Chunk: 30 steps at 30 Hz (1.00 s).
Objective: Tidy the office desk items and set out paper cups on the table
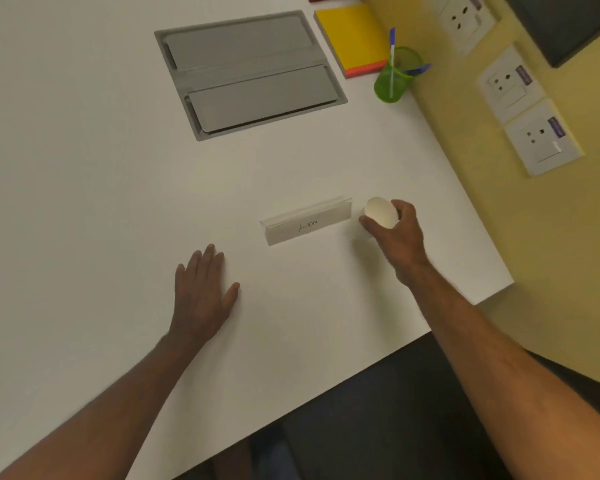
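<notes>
My right hand (397,237) grips a white paper cup (380,212) on the white table (84,168), just right of a folded white name card (309,221) with handwriting on it. The cup's pale round end faces the camera; my fingers wrap its side. My left hand (201,292) lies flat on the table with fingers spread, holding nothing, to the lower left of the card. A green mesh pen holder (395,77) with blue pens stands near the table's right edge.
A grey cable hatch (250,74) with two lids is set into the table at the back. A yellow and orange notepad stack (354,36) lies beside it. Wall sockets (541,136) line the yellow wall on the right. The table's front edge runs diagonally below my arms.
</notes>
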Motion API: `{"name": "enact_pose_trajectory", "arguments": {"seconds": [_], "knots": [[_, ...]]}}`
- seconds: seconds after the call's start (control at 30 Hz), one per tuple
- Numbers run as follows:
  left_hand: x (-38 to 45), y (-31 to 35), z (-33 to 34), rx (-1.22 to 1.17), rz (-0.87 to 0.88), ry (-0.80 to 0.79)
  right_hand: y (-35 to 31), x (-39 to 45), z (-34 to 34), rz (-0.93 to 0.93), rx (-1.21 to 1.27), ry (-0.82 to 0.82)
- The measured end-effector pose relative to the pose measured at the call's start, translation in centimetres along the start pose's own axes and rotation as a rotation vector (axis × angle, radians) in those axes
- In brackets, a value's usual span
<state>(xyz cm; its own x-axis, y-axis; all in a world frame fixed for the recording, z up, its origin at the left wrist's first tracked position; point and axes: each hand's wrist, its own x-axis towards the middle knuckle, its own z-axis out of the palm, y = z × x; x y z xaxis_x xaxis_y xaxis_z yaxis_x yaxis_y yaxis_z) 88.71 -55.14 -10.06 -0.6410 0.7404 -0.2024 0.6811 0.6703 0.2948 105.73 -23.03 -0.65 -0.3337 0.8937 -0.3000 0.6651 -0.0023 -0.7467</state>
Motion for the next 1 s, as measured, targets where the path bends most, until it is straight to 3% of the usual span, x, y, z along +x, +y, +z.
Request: {"name": "enact_pose_trajectory", "arguments": {"seconds": [0.47,0.8,1.0], "knots": [[0.0,-1.0,3.9,0.072,-0.032,0.056,2.3,8.8,3.0,-0.052,-0.013,0.082],[-0.1,-1.1,4.0,0.129,-0.022,0.061,2.1,8.5,2.8,-0.044,0.015,0.058],[-0.2,-1.3,2.4,0.048,-0.019,-0.05,2.8,5.1,2.3,0.002,0.018,0.126]]}}
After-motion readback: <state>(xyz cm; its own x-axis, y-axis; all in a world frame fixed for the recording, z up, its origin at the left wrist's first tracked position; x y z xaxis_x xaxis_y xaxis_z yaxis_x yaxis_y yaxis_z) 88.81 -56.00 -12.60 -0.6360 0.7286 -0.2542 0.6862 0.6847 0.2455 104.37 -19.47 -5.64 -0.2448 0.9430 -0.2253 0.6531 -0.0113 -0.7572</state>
